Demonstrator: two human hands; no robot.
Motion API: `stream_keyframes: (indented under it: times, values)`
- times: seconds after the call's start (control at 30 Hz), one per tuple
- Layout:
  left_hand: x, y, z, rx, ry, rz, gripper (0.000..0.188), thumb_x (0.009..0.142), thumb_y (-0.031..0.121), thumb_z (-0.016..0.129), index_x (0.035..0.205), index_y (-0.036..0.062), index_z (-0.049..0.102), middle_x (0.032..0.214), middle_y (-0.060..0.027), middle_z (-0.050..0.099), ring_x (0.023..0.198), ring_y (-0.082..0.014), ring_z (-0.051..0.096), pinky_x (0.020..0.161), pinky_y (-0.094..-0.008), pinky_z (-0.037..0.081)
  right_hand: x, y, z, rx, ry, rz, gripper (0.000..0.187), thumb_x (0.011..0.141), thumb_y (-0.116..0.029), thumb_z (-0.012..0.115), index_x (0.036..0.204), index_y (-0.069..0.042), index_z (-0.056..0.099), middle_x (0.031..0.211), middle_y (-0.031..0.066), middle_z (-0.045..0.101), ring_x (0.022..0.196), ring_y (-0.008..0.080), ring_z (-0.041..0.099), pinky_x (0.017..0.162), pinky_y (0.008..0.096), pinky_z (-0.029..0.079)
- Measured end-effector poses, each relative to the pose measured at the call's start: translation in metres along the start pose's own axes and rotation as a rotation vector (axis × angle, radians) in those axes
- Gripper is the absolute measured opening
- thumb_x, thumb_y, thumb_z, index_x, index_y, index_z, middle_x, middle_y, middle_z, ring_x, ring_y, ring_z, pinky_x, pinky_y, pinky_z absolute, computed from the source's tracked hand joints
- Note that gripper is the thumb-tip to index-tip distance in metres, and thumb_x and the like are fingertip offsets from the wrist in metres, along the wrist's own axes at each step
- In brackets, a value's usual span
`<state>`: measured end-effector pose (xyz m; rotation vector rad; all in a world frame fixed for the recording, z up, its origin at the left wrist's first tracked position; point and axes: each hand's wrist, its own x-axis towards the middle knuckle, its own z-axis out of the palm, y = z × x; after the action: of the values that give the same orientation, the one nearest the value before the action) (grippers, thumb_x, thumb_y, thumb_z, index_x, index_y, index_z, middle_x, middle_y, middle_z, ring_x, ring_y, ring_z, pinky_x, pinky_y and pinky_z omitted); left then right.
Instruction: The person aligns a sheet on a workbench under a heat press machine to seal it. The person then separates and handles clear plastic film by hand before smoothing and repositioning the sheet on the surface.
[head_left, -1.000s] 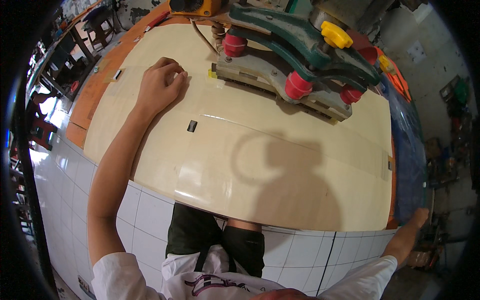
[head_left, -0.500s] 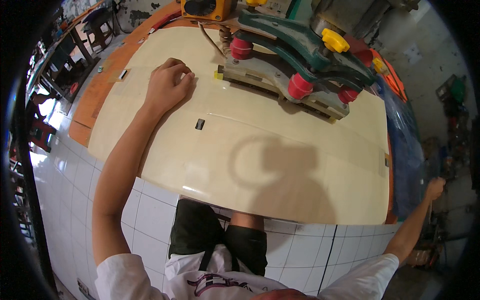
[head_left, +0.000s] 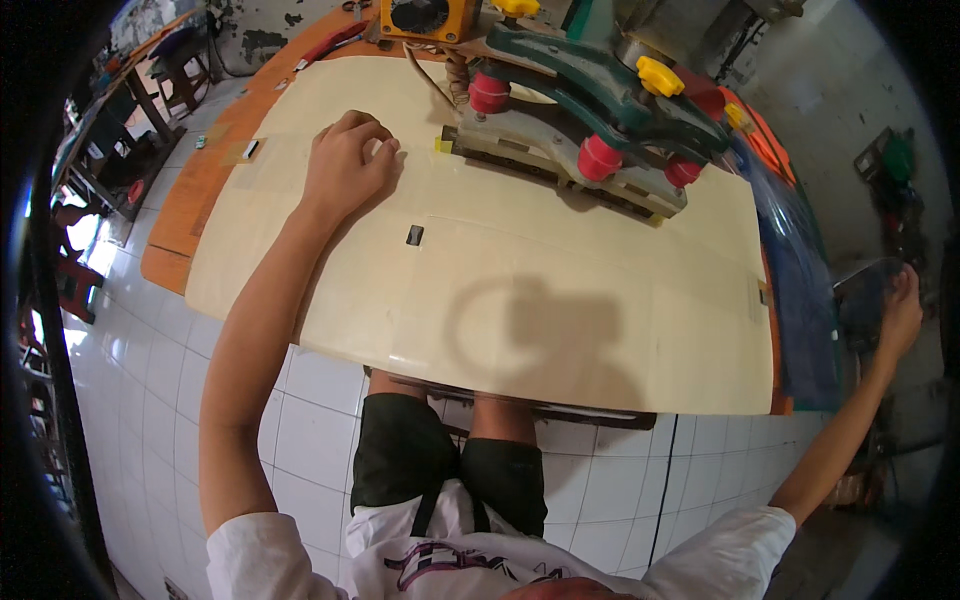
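On the cream sheet (head_left: 560, 370) covering the table, my left hand (head_left: 352, 160) rests with loosely curled fingers and nothing visible in them. A small dark clip-like piece (head_left: 415, 236) lies on the sheet to the right of that forearm. My right hand (head_left: 903, 310) is raised off the table's right side, its fingers closed on the edge of a clear plastic piece (head_left: 865, 285). Whether that piece is a bag or a single film I cannot tell. Stacked transparent bluish plastic (head_left: 800, 290) hangs along the table's right edge.
A press with a green metal frame (head_left: 560, 60), red cylinders (head_left: 600, 158) and yellow knobs (head_left: 660, 76) stands over the far part of the table. Behind it is a yellow box with a dial (head_left: 415, 17). A red-handled cutter (head_left: 330, 45) lies at the far left edge.
My right hand has moved up and away from me, and the clear plastic now shows beside its fingers. My left hand stays on the sheet. The view has shifted slightly.
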<state>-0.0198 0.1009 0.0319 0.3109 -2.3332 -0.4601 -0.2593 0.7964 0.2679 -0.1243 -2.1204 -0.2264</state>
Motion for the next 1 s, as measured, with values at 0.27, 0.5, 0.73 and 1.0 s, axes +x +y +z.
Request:
stream_keyframes:
  times: [0.27, 0.5, 0.73, 1.0]
  values:
    - [0.001, 0.001, 0.0, -0.018, -0.028, 0.013, 0.024, 0.082, 0.026, 0.058, 0.087, 0.0057, 0.07, 0.102, -0.0124, 0.063, 0.096, -0.0315, 0.059, 0.092, -0.0427, 0.041, -0.05, -0.077, -0.129, 0.075, 0.076, -0.501, 0.03, 0.093, -0.01, 0.053, 0.121, -0.017, 0.06, 0.11, 0.007, 0.068, 0.1, 0.0217, 0.066, 0.082, 0.0327, 0.051]
    - [-0.005, -0.002, -0.003, 0.026, -0.011, 0.05, 0.023, 0.082, 0.026, 0.059, 0.087, 0.0062, 0.07, 0.102, -0.012, 0.063, 0.097, -0.0311, 0.059, 0.092, -0.0427, 0.041, -0.075, -0.141, -0.188, 0.397, 0.121, -0.647, 0.022, 0.095, -0.012, 0.053, 0.114, -0.01, 0.062, 0.099, 0.0104, 0.069, 0.082, 0.0218, 0.068, 0.072, 0.0327, 0.052]
    - [-0.009, -0.006, -0.006, -0.048, -0.022, 0.015, 0.022, 0.081, 0.025, 0.059, 0.086, 0.0063, 0.07, 0.101, -0.0113, 0.063, 0.098, -0.0305, 0.059, 0.093, -0.0425, 0.04, -0.089, -0.193, -0.214, 0.645, -0.001, -0.53, 0.016, 0.096, -0.012, 0.053, 0.104, -0.004, 0.064, 0.082, 0.0125, 0.066, 0.066, 0.0136, 0.064, 0.06, 0.026, 0.048]
    - [-0.007, -0.008, -0.003, -0.046, 0.013, 0.052, 0.021, 0.081, 0.023, 0.059, 0.087, 0.0063, 0.069, 0.101, -0.0111, 0.063, 0.098, -0.0308, 0.058, 0.092, -0.0425, 0.04, -0.155, -0.176, -0.213, 0.612, 0.327, -0.849, 0.014, 0.09, 0.0, 0.056, 0.101, 0.002, 0.065, 0.083, 0.0133, 0.067, 0.067, 0.0234, 0.065, 0.059, 0.0315, 0.051]
